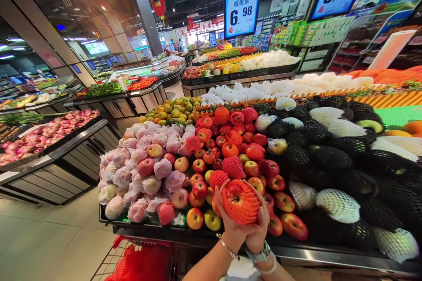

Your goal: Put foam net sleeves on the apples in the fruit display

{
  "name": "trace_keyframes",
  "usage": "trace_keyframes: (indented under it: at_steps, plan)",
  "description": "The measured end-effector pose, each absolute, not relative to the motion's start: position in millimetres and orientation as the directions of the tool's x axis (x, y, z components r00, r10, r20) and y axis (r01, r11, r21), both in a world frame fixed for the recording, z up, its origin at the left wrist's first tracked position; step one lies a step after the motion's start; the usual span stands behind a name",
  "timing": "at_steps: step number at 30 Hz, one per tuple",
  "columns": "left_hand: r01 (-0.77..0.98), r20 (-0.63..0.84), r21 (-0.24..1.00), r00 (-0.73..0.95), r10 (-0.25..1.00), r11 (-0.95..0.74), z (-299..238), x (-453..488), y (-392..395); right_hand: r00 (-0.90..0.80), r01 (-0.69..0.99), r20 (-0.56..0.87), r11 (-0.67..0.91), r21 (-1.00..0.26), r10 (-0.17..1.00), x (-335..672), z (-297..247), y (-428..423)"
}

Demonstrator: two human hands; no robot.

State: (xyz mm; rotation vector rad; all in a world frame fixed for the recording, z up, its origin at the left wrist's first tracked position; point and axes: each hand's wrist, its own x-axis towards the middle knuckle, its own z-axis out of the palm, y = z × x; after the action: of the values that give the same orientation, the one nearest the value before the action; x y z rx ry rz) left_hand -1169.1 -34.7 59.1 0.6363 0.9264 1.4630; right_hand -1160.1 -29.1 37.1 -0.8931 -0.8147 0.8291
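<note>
Both of my hands are cupped together around a red apple in an orange foam net (pixel 240 202), held over the front of the fruit display. My left hand (pixel 228 224) wraps its left side and wears a thin bracelet at the wrist. Against its right side is my right hand (pixel 260 227), with a watch (pixel 260 254) on that wrist. Loose red and yellow apples (pixel 199 189) lie beneath and behind the hands, some in red foam nets. To the left are paper-wrapped pink apples (pixel 141 171); to the right, fruit in black and white nets (pixel 332 162).
A metal shopping basket or cart with a red mesh bag (pixel 145 263) stands below the display at the left. Onions (pixel 66 131) fill another stand farther left. Price screens (pixel 242 9) hang overhead. Tiled floor (pixel 42 237) shows at lower left.
</note>
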Motion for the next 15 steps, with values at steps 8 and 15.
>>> trace_keyframes:
  at_steps: [8,15]
  plan:
    - [-0.297,0.131,0.907,-0.474,0.871,-0.298,46,-1212,-25,0.21,-0.236,0.312,0.358,-0.903,0.927,-1151,35,-29]
    - [-0.621,-0.024,0.781,-0.136,0.99,-0.067,68,-1240,-27,-0.153,-0.308,0.259,0.203,-0.929,0.954,-1096,44,6]
